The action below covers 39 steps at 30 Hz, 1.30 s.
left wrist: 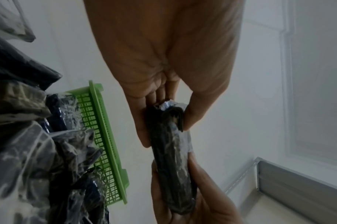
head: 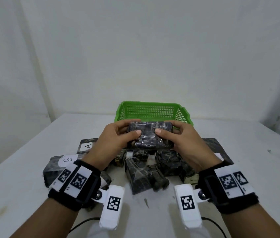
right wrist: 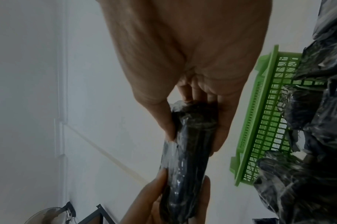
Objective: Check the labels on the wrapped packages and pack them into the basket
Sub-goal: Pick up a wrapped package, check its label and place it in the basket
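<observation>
A dark marbled package (head: 149,136) wrapped in clear film is held above the table by both hands. My left hand (head: 117,136) grips its left end, thumb on top and fingers behind. My right hand (head: 178,136) grips its right end the same way. No label shows on its upper face. The wrist views show the held package (left wrist: 171,151) (right wrist: 185,151) edge-on, pinched between thumb and fingers of my left hand (left wrist: 164,119) and my right hand (right wrist: 194,121). The green mesh basket (head: 153,110) stands just behind it.
Several more wrapped packages (head: 146,176) lie in a heap on the white table (head: 255,169) under my hands. One at the left carries a label A (head: 88,146), another a label B (head: 68,159). A white wall rises behind the basket.
</observation>
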### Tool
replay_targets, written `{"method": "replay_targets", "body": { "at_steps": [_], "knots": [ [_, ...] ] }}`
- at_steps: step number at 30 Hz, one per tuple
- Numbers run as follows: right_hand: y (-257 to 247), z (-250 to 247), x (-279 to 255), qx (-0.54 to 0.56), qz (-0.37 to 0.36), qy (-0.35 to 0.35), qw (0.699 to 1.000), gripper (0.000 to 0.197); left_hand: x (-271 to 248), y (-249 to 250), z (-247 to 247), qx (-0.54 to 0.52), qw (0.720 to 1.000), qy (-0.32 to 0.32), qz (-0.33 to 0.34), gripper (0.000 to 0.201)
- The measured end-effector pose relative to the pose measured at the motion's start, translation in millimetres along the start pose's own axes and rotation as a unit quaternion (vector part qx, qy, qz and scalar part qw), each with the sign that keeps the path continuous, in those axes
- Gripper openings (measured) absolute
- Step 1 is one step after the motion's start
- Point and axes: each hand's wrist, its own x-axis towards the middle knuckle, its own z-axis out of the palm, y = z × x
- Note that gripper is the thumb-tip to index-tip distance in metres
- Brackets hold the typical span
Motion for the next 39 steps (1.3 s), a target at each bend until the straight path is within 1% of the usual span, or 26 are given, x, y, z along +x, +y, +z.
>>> {"method": "replay_targets", "body": {
  "at_steps": [1, 2, 3, 5, 6, 7, 8, 9, 10, 12, 13, 16, 19, 21, 23, 25, 27, 29, 31, 33, 35, 37, 39],
  "knots": [
    [-0.4, -0.4, 0.1, 0.002, -0.003, 0.002, 1.0, 0.081, 0.3, 0.1, 0.4, -0.001, 1.0, -0.004, -0.005, 0.043],
    [-1.0, -0.8, 0.1, 0.007, -0.002, -0.001, 1.0, 0.075, 0.4, 0.2, 1.1, 0.002, 1.0, -0.001, -0.007, 0.042],
    [-0.8, -1.1, -0.1, 0.011, 0.004, -0.007, 1.0, 0.077, 0.5, 0.3, 1.2, 0.004, 1.0, 0.009, -0.004, 0.039],
    [-0.5, -1.5, -0.8, 0.029, 0.021, -0.03, 0.999, 0.088, 1.6, 0.3, 0.4, -0.007, 1.0, 0.029, -0.002, 0.037],
    [-0.1, -2.3, -1.3, 0.037, 0.025, -0.039, 0.998, 0.084, 1.4, 0.4, -0.3, -0.023, 0.999, 0.027, -0.007, 0.04],
    [-0.5, -3.0, -1.7, 0.035, 0.023, -0.041, 0.998, 0.075, 0.9, 1.0, -0.5, -0.035, 0.999, 0.018, -0.013, 0.044],
    [-0.5, -4.4, -1.7, 0.032, 0.018, -0.037, 0.999, 0.067, 0.4, 1.5, -0.5, -0.039, 0.999, 0.005, -0.022, 0.048],
    [-0.5, -5.7, -1.8, 0.031, 0.013, -0.029, 0.999, 0.064, -0.3, 2.2, -0.2, -0.033, 0.999, -0.007, -0.032, 0.049],
    [0.0, -6.6, -1.7, 0.034, 0.007, -0.021, 0.999, 0.066, -0.4, 2.4, 0.0, -0.022, 0.999, -0.012, -0.036, 0.047],
    [0.5, -6.7, -2.1, 0.031, 0.0, -0.01, 0.999, 0.076, -0.8, 3.4, 0.3, 0.002, 1.0, -0.007, -0.028, 0.04],
    [0.9, -6.4, -1.9, 0.023, -0.004, -0.01, 1.0, 0.079, -0.5, 3.7, 0.4, 0.009, 1.0, -0.005, -0.022, 0.039],
    [-2.7, -6.1, -4.1, 0.037, -0.014, -0.015, 0.999, 0.07, 0.5, 3.5, -0.1, 0.009, 1.0, 0.001, -0.004, 0.045],
    [-9.3, -6.1, -7.5, 0.058, 0.025, -0.048, 0.997, 0.079, 0.3, 3.2, -0.8, 0.004, 1.0, 0.0, 0.013, 0.05],
    [-11.6, -6.2, -9.9, 0.058, 0.045, -0.089, 0.993, 0.072, 0.5, 2.3, -1.3, 0.018, 0.999, -0.004, 0.037, 0.05],
    [-13.1, -5.2, -11.9, 0.071, 0.052, -0.105, 0.99, 0.067, 0.8, 1.9, -2.1, 0.044, 0.997, -0.005, 0.064, 0.048],
    [-12.7, -4.2, -11.6, 0.091, 0.046, -0.096, 0.99, 0.063, 0.0, 1.6, -3.2, 0.067, 0.994, -0.01, 0.081, 0.047],
    [-10.2, -4.2, -9.1, 0.101, 0.029, -0.077, 0.992, 0.05, -1.5, 0.2, -5.0, 0.077, 0.993, -0.024, 0.082, 0.05],
    [-7.2, -4.8, -6.5, 0.104, 0.018, -0.056, 0.993, 0.037, -4.0, -1.2, -4.7, 0.057, 0.996, -0.039, 0.061, 0.056],
    [-3.9, -5.5, -5.0, 0.099, 0.013, -0.042, 0.994, 0.039, -4.0, -1.8, -2.6, 0.005, 0.999, -0.032, 0.013, 0.055],
    [-1.5, -5.8, -4.5, 0.077, 0.005, -0.035, 0.996, 0.041, -1.7, -4.3, -0.6, -0.013, 1.0, -0.013, -0.019, 0.041],
    [-0.7, -4.9, -5.5, 0.054, 0.002, -0.037, 0.998, 0.046, 0.9, -9.0, -1.0, -0.001, 1.0, 0.005, -0.018, 0.031],
    [-1.1, -3.9, -6.3, 0.021, -0.003, -0.035, 0.999, 0.055, 1.1, -10.0, -1.6, 0.002, 1.0, 0.01, -0.011, 0.03],
    [-0.9, -4.3, -4.9, 0.0, -0.009, -0.026, 1.0, 0.053, 0.3, -9.0, -1.2, -0.01, 1.0, 0.003, -0.008, 0.033]
  ]
}}
